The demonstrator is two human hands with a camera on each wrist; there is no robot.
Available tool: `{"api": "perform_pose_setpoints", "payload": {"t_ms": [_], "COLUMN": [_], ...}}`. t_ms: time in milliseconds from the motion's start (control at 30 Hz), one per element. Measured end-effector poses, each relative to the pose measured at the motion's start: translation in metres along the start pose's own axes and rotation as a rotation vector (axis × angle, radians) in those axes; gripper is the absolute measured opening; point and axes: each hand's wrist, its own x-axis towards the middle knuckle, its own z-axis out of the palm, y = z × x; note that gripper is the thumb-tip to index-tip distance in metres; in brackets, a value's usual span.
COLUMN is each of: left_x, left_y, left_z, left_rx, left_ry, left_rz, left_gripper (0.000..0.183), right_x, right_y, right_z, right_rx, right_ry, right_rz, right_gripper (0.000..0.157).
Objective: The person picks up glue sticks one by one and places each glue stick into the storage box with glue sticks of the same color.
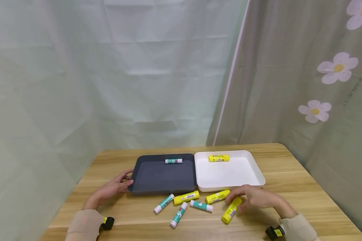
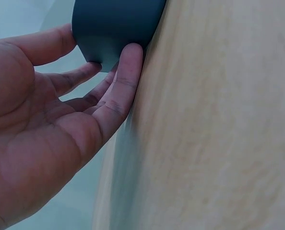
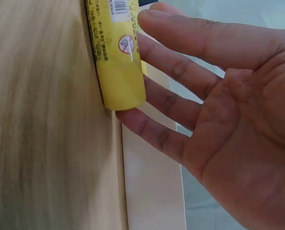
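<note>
Roughly at the six o'clock side of the white tray [image 1: 233,174], a yellow glue stick [image 1: 231,211] lies on the desk [image 1: 132,222], its length running from one to seven. The right hand [image 1: 254,195] reaches it from two o'clock, with thumb and fingers around its upper part; whether they have tightened on it cannot be told. A second yellow stick [image 1: 217,196] lies near it at ten o'clock, and a third yellow stick [image 1: 185,197] sits farther off, a little past nine. The dark tray [image 1: 160,179] adjoins the white one at nine o'clock. The left hand [image 1: 114,184] is at that tray's eight-to-nine side, loosely bent fingers resting against its outer wall rather than clenched. Below the dark tray, at six, is a green-and-white stick [image 1: 164,204]; a similar tube [image 1: 179,215] lies at its four o'clock, and another small tube [image 1: 201,206] at four o'clock from the third yellow one. Inside the trays, a green-labelled stick [image 1: 173,161] lies near one o'clock in the dark one, and a yellow tube [image 1: 219,158] near eleven in the white one. Pale curtains [image 1: 157,73] hang beyond the desk at twelve, white flowers [image 1: 338,68] showing toward two.
</note>
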Motion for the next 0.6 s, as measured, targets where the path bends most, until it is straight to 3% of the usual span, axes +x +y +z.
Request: {"api": "perform_pose_setpoints", "payload": {"t_ms": [600], "left_x": [0.0015], "left_y": [-0.0020], "left_z": [0.0021], "left_rx": [0.011], "left_ry": [0.014], "left_rz": [-0.013], "left_gripper": [0.071], "right_x": [0.0022], "right_y": [0.0015], "right_z": [0.0079], "right_rx": [-0.041], "right_ry": [0.003], "right_rz": [0.046], "right_gripper": [0.048]}}
